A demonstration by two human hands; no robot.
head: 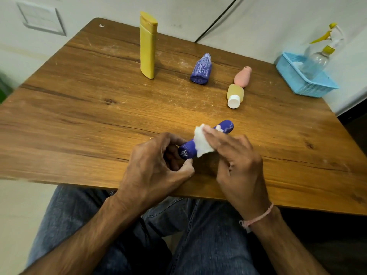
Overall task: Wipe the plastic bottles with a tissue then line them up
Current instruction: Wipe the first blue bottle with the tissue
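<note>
A purple plastic bottle (pixel 226 126) lies slanted just above the table's near edge. My left hand (pixel 156 165) grips its lower end with curled fingers and thumb. My right hand (pixel 238 161) presses a white tissue (pixel 202 141) against the bottle's middle with straight fingers. Further back, a tall yellow bottle (pixel 148 46) stands upright. A second purple bottle (pixel 201 69), a pink bottle (pixel 243 76) and a small yellowish bottle with a white cap (pixel 235 95) lie on their sides.
A blue plastic basket (pixel 303 84) sits at the table's far right corner with a clear spray bottle (pixel 321 56) in it. A black cable (pixel 216 20) runs down the wall behind the wooden table (pixel 79 116). My legs are under the near edge.
</note>
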